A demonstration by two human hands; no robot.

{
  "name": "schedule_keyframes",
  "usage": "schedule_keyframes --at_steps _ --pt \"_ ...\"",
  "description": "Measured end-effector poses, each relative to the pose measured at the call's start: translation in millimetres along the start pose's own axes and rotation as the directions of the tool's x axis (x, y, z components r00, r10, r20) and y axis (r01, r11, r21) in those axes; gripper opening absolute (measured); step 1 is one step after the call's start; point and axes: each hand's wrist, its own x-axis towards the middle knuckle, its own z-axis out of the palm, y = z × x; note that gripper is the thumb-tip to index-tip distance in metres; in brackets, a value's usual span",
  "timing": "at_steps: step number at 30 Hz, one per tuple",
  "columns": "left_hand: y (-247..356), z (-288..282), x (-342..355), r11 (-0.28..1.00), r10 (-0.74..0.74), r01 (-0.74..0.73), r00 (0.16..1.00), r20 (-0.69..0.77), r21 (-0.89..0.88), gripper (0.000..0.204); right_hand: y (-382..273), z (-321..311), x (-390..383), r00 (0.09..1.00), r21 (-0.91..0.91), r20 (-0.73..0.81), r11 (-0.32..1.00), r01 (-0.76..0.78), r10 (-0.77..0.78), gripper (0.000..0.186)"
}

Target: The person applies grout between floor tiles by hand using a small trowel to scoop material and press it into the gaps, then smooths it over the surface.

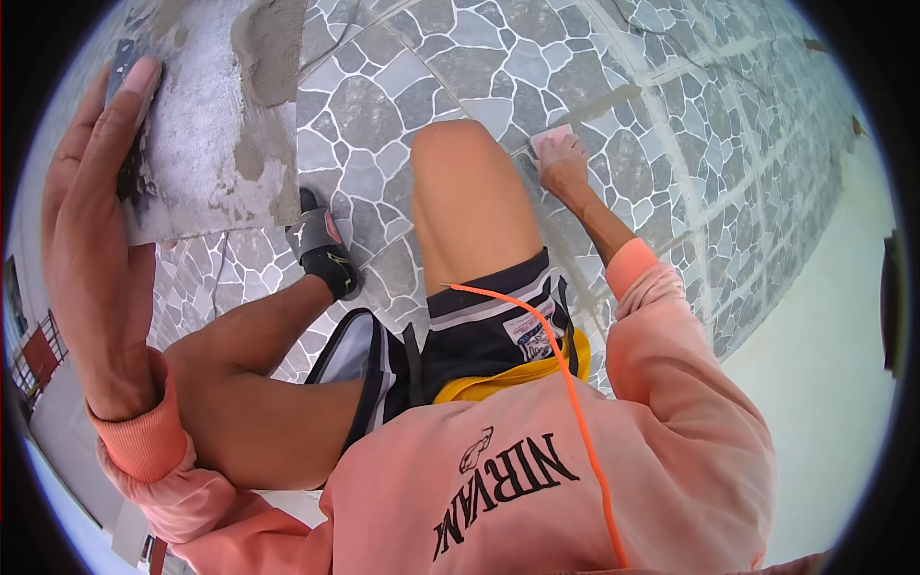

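My left hand (101, 192) is raised at the upper left, its fingers closed over the dark edge of a flat, pale mortar board (201, 125). Wet-looking grey mortar (270, 53) is smeared along the board's right side. Farther right, my right hand (563, 165) presses a small pale-pink flat piece (551, 140), perhaps a spreader or pad, against the stone-patterned tiles (383, 105). Its fingers cover much of the piece, so its exact kind is not clear. A grey mortar streak (613, 99) runs along a tile joint just beyond that hand.
My bent knee (455, 144) rises between my hands, and my sandalled foot (326, 240) rests on the tiles at left. Further joints (695, 244) on the right carry grey smears. A pale smooth surface (815, 355) borders the tiles. A thin cord (335, 43) lies at the top.
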Motion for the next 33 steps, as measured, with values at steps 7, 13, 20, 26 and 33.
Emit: schedule_keyframes --at_steps 7,13,20,26,33 --pt "23 10 14 0.676 -0.424 0.413 0.895 0.137 -0.61 0.041 9 -17 -9 0.982 0.124 0.164 0.99 0.07 -0.09 0.04" --pt "30 25 18 0.389 -0.492 0.453 0.839 0.235 -0.802 0.037 -17 -163 36 0.875 0.344 0.454 0.939 0.003 -0.169 0.052" --pt "44 40 32 0.43 -0.415 0.433 0.874 0.252 -0.792 0.035 -13 -324 8 0.856 0.662 -0.335 0.549 0.511 -0.393 0.053" --pt "50 50 38 0.443 -0.339 0.39 0.906 0.252 -0.807 0.028 -25 -352 11 0.639 0.42 -0.574 0.486 0.767 -0.512 0.057" --pt "44 57 32 0.619 -0.26 0.34 0.939 0.224 -0.708 0.025 -36 -355 0 0.693 0.355 -0.452 0.6 0.717 -0.561 0.053"
